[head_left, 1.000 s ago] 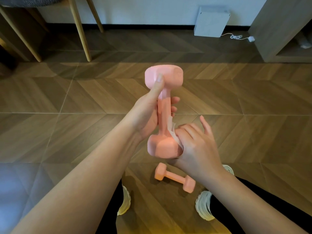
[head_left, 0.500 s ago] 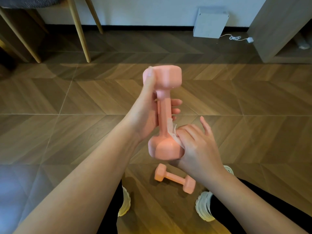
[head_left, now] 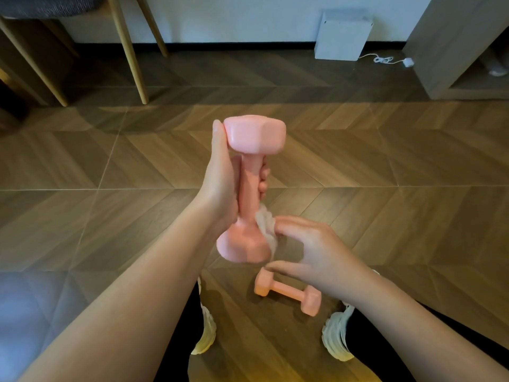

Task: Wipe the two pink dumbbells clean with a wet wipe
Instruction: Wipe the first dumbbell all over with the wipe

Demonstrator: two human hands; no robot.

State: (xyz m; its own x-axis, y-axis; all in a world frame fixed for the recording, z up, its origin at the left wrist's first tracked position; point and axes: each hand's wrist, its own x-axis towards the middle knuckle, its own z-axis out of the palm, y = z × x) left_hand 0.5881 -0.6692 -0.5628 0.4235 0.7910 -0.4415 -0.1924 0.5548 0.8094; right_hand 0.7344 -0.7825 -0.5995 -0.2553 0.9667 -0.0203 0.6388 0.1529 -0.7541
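We are looking down at a wooden floor (head_left: pixel 385 216) laid in a chevron pattern, with a white wall running along the far side. Wooden chair legs (head_left: pixel 126 48) are standing at the far left, a white box (head_left: pixel 341 37) is leaning against the wall, and a white cable (head_left: pixel 385 59) is trailing from it toward a grey cabinet (head_left: pixel 451 45) at the far right.

We are holding one pink dumbbell (head_left: pixel 252 186) upright in the air in front of us. Our left hand (head_left: pixel 223 183) is clenching its handle, with the thumb reaching up against the side of the top head and the fingers curling round the far side of the bar. The bottom head is looking slightly blurred.

Our right hand (head_left: pixel 311 249) is sitting just to the right of that bottom head. Its upper fingers are pressing a crumpled white wet wipe (head_left: pixel 265 230) against the bar where it meets the bottom head, while the thumb is stretching out below, apart from the fingers, so the hand is half open around the wipe rather than closed on it.

The second pink dumbbell (head_left: pixel 287 292) is lying on its side on the floor, just below the right hand and between our two white shoes (head_left: pixel 334 337). Nothing is touching it. Black trouser legs are showing above the shoes at the bottom of the view.
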